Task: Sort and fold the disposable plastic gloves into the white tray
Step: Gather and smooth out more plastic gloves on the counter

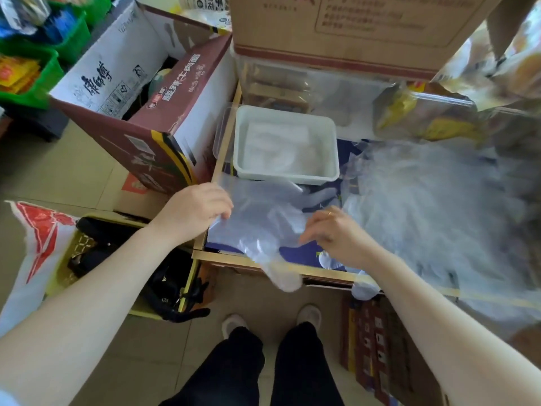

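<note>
**Both hands on one glove at the near edge of the work surface**

A clear glove (257, 218) lies flat on the dark surface (295, 254), just in front of the tray (330, 171). Its fingers hang over the near edge, toward the floor.

The left hand (196, 212) pinches the glove's left edge, fingers curled down onto the plastic. The right hand (336, 230) has its fingers bent on the glove's right side; whether it grips or only presses the film cannot be told. A ring (330, 213) sits on one finger.

The tray is white and rectangular and holds a flat stack of folded gloves (278, 148). To the right of the hands a loose pile (433, 212) of unsorted gloves spreads across the surface.

Behind the tray stands a brown carton (336, 27) with its flap open. Left of the tray is a maroon and white box (140, 92). Green bins (44, 80) stand at far left. Below, the person's black trousers (263, 367) and pale shoes (234, 322) show on the tiled floor.
</note>
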Demonstrator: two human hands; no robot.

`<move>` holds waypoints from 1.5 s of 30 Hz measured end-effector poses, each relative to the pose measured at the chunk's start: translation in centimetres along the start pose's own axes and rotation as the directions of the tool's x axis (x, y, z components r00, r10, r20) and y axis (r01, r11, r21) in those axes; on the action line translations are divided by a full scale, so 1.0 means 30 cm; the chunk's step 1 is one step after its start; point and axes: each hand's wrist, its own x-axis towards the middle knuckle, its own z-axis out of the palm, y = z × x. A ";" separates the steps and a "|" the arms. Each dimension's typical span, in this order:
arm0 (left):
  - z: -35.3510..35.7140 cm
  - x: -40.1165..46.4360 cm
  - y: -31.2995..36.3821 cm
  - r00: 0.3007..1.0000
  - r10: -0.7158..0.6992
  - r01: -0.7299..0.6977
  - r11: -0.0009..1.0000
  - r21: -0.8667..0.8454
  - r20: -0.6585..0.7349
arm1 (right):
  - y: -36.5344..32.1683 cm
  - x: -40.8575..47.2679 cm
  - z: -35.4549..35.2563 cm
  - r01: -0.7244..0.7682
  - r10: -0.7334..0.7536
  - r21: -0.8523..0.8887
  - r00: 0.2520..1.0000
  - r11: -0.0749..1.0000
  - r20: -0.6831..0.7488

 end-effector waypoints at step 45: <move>0.163 0.674 0.552 0.875 -0.449 0.405 0.471 -0.783 0.183 | 0.434 -0.281 -0.367 -0.411 0.661 0.685 0.737 0.602 -0.140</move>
